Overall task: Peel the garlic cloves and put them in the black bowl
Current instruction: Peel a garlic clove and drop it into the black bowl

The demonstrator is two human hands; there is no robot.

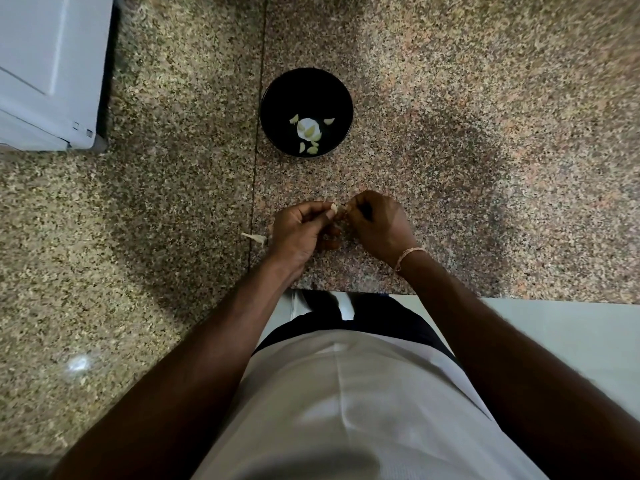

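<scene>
A round black bowl (277, 95) stands on the speckled granite counter, holding several pale peeled garlic cloves (309, 130). Nearer to me, my left hand (300, 230) and my right hand (375, 225) meet fingertip to fingertip over the counter. Between them sits a small pale garlic clove (334, 207), pinched by my left thumb and fingers. My right fingertips pinch at its right end, where a bit of skin shows. Most of the clove is hidden by my fingers.
A scrap of white garlic skin (254, 238) lies on the counter just left of my left hand. A grey-white appliance (48, 71) fills the far left corner. The counter's front edge (346, 292) runs below my wrists.
</scene>
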